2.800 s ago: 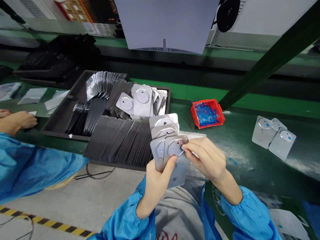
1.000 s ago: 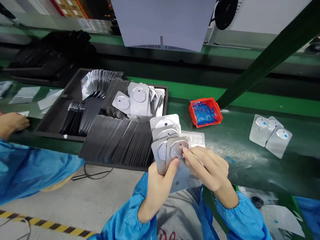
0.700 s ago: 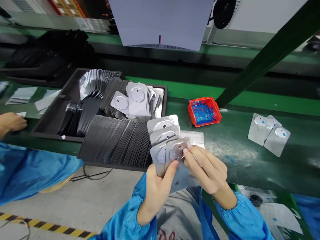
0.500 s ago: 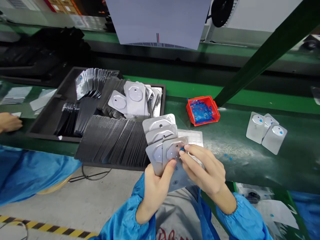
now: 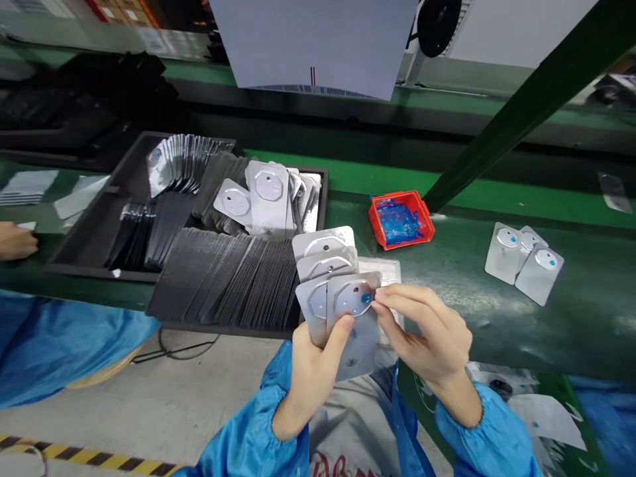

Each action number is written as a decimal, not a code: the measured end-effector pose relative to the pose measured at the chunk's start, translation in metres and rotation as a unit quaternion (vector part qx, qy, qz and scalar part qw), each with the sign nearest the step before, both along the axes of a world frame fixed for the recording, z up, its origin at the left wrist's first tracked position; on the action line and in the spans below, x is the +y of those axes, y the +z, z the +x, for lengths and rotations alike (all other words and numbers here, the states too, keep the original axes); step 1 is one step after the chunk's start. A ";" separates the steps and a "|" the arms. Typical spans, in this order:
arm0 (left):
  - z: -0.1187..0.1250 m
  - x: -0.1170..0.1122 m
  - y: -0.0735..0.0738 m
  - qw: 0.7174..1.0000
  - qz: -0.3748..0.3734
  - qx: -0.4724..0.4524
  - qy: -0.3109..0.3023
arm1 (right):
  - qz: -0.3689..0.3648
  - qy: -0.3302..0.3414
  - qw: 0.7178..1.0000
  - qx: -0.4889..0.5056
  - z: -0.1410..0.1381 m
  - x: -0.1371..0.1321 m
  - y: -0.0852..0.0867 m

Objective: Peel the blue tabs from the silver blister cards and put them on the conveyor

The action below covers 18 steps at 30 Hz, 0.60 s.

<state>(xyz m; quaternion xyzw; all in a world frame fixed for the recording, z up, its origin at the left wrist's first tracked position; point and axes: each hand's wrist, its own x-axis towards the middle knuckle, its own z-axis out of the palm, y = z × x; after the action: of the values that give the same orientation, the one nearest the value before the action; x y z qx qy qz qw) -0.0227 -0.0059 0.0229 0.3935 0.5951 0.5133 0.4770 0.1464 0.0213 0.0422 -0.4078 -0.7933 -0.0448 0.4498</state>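
Note:
My left hand (image 5: 317, 371) is closed round a fan of several silver metal plates (image 5: 312, 301), its thumb lying across the front one. Each plate has a raised, rounded panel with a small dark hole. On the front plate's panel sits a small blue dot (image 5: 366, 298), just beside the hole. My right hand (image 5: 430, 338) is at the right edge of that plate, thumb and forefinger pinched together. Whatever is between those fingertips, if anything, is too small to make out.
A red bin (image 5: 401, 220) of blue pieces stands behind my hands. Further right lie several plates with blue dots (image 5: 539, 275). To the left, a black tray (image 5: 79, 255) holds rows of plates. A co-worker's hand (image 5: 17, 242) is at far left. A green post (image 5: 507, 109) slants at right.
My right fingers have drawn back to the right from the front plate's panel. The blue dot, earlier at my fingertips, now rests on the plate. The held plates have shifted slightly right.

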 end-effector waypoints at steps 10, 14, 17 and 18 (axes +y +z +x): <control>0.003 -0.004 -0.013 0.999 0.035 -0.004 -0.031 | 0.056 -0.004 0.995 -0.079 0.005 0.009 0.003; 0.004 -0.004 -0.010 1.000 0.016 -0.006 -0.021 | 0.090 -0.002 0.992 -0.090 0.007 0.007 0.000; 0.004 -0.003 -0.004 1.000 -0.001 -0.017 -0.016 | 0.100 -0.005 0.989 -0.105 0.011 0.000 -0.002; 0.004 -0.003 -0.003 1.000 -0.006 -0.022 -0.013 | 0.096 -0.003 0.989 -0.114 0.012 -0.002 -0.002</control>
<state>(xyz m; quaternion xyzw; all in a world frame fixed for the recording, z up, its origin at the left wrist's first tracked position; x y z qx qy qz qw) -0.0186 -0.0089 0.0199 0.3873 0.5822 0.5119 0.4989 0.1586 0.0196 0.0406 -0.3575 -0.8299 -0.1686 0.3938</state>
